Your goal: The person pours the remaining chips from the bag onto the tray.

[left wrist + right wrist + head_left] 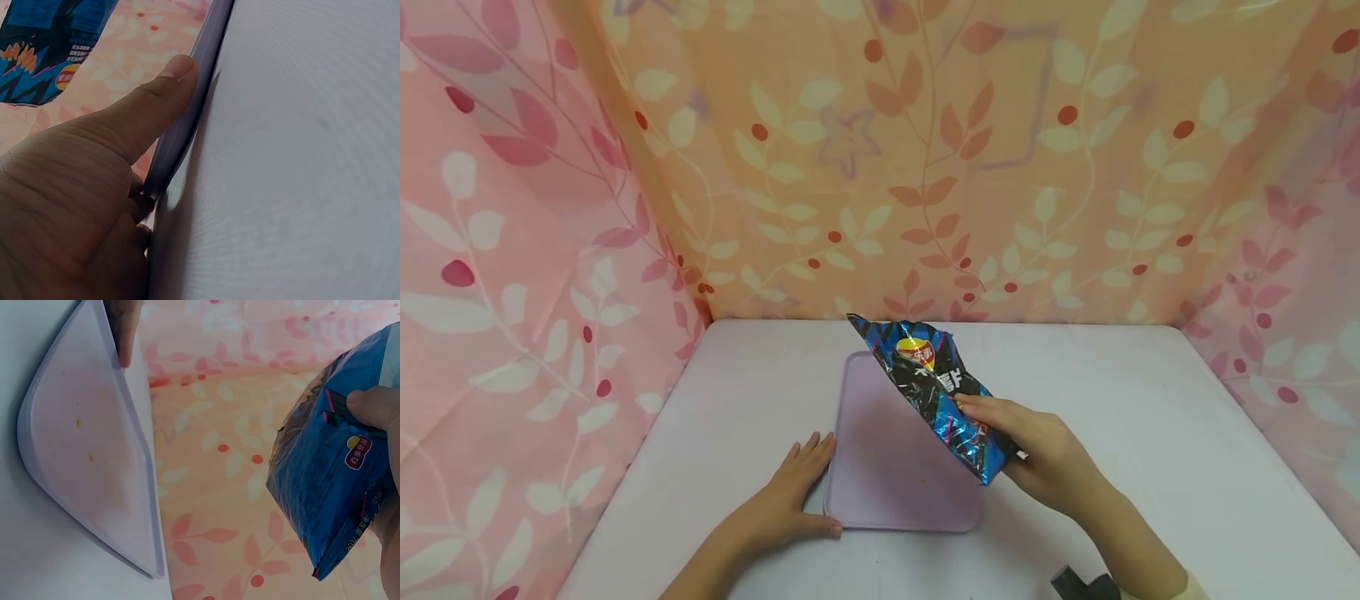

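White tabletop (1150, 400), lilac tray (887, 467), above it snack bag (928, 392) gripped by right hand (1047, 454), left hand (785, 502) spread against tray's left edge

A shiny blue-and-black foil snack bag (938, 400) with a red-and-yellow logo is gripped in the right hand (1052, 458), slanting above a shallow, pale-purple rectangular tray (887, 475). The tray lies on the white table (760, 400), left edge touched by the left hand (790, 500); yellowish specks (79, 424) dot it.
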A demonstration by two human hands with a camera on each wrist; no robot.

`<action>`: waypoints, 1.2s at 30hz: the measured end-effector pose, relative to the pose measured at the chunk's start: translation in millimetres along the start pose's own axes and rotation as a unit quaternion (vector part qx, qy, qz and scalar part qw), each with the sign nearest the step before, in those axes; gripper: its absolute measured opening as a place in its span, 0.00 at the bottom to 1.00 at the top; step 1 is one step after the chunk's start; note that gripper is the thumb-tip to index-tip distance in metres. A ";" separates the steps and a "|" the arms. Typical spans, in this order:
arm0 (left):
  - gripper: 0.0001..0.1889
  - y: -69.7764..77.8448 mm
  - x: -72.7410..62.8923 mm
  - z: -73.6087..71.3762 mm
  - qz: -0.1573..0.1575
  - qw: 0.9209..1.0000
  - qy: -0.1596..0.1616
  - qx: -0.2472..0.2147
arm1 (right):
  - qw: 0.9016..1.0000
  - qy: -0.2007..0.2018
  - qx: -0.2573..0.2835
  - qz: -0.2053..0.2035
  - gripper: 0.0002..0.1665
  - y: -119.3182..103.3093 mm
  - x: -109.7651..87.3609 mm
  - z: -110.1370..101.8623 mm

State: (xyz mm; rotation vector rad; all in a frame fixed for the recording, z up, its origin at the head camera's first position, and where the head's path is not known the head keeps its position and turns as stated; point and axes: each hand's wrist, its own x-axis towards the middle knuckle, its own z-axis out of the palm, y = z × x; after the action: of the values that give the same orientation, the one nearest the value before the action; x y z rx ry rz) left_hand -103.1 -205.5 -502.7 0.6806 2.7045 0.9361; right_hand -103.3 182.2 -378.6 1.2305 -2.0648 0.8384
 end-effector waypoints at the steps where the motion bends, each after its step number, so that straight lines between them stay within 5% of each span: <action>1: 0.66 -0.3 0.5 0.1 -0.001 1.000 -0.002 0.001 | 1.000 -0.001 0.004 0.004 0.24 0.2 -0.3 0.3; 12: 0.66 -0.2 1.8 0.7 0.007 1.000 -0.001 0.003 | 0.995 -0.002 0.065 0.070 0.24 -2.7 -3.7 5.4; 18: 0.66 0.2 1.4 -1.3 0.006 1.000 -0.004 0.005 | 0.991 -0.004 0.077 0.110 0.43 -2.6 -6.5 7.3; 36: 0.66 2.1 -1.4 -3.3 -0.003 1.000 -0.010 0.006 | 0.973 0.000 0.141 0.182 0.40 -5.4 -6.5 10.3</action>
State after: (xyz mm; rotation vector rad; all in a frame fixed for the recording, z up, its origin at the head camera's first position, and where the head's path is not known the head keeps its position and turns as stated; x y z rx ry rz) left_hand -102.2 -206.4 -498.8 0.6807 2.6954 0.9064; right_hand -97.5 175.8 -388.8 0.9975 -2.2664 1.3385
